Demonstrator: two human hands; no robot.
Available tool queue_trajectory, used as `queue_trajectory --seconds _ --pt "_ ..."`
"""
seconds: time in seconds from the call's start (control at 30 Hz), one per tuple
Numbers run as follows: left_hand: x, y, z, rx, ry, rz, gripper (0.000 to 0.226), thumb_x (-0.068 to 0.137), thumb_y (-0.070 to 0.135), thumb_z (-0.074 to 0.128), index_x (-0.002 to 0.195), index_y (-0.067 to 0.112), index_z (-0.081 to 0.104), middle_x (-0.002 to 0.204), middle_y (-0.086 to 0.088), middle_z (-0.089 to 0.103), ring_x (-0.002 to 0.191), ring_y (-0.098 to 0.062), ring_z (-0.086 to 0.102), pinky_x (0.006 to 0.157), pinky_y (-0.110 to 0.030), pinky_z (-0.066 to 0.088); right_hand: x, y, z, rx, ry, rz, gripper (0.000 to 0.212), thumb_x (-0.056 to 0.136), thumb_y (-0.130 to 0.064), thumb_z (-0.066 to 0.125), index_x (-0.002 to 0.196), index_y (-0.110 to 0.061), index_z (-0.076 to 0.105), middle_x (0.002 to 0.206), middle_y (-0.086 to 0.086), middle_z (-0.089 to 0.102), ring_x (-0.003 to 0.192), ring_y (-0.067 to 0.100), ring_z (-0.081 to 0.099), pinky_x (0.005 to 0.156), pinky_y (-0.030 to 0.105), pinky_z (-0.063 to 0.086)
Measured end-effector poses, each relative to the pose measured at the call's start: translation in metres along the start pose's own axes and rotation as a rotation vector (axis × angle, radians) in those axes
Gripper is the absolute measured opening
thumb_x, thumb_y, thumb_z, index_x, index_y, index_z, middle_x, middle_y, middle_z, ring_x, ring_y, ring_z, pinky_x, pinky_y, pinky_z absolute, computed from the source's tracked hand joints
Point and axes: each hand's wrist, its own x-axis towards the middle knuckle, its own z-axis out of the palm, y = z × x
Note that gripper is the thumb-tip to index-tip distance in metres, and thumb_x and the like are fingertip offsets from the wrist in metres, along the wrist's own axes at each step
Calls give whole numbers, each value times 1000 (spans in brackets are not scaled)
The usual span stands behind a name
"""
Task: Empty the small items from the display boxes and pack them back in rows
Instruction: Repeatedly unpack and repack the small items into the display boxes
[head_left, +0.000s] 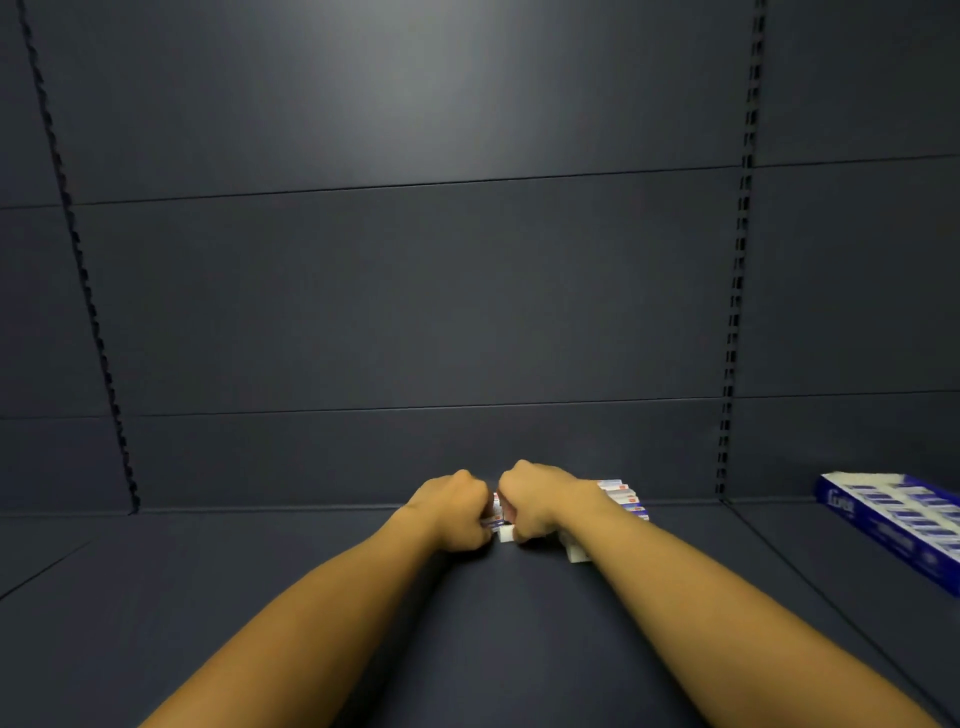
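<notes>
The surface is a dark blue-grey shelf (260, 597), and behind it stands a back wall (415, 286) of the same colour, made of wide panels. Two slotted upright rails (735, 312) run down this wall, one at the left and one at the right.

Both bare forearms reach forward from the near edge to the far middle of the shelf. There the left hand (457, 512) and the right hand (535, 504) are close together, knuckles up, fingers curled downward. Each grip is clenched around the small items (497, 512), which are white packets with blue and red print; only a little of them shows between the two hands. More of the same packets lie in a row (626, 499) just behind the right wrist.

At the far right of the shelf lies a blue display box (904, 525), well apart from the hands, with blue and white packets in rows inside it.
</notes>
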Motion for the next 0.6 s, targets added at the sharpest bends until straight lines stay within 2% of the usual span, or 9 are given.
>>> queue_trajectory --seconds 0.1,0.23,0.37,0.5,0.6 --pt "3 -1 -6 37 -30 55 17 80 30 63 71 19 53 71 2 52 65 -21 54 59 -32 49 -6 -3 -4 59 17 21 12 75 -8 64 86 -11 67 83 4 60 73 28 62 57 32 49" --pt "4 -1 -10 95 -34 95 18 79 34 66 81 17 59 71 2 50 66 -21 55 59 -31 47 -18 0 1 69 -51 55 19 80 -9 65 97 -15 67 102 7 60 81 28 61 61 31 46" --pt "1 0 -9 95 -31 87 21 79 37 65 84 17 60 72 3 50 61 -17 52 55 -28 42 -26 5 7 124 -35 72 27 81 -4 62 105 -16 69 111 9 62 93 31 65 78 40 58" --pt "-4 -2 -11 70 -22 29 23 80 36 65 87 15 64 77 0 53 71 -24 59 59 -30 45 -30 5 5 97 9 63 28 81 -3 62 106 -15 70 111 10 63 95 32 65 82 40 58" --pt "-4 -3 -18 43 -1 6 30 80 37 68 99 14 68 95 -6 64 84 -26 65 68 -34 54 -32 8 -1 127 77 70 30 81 -3 63 107 -16 71 110 8 62 96 30 64 78 35 55"
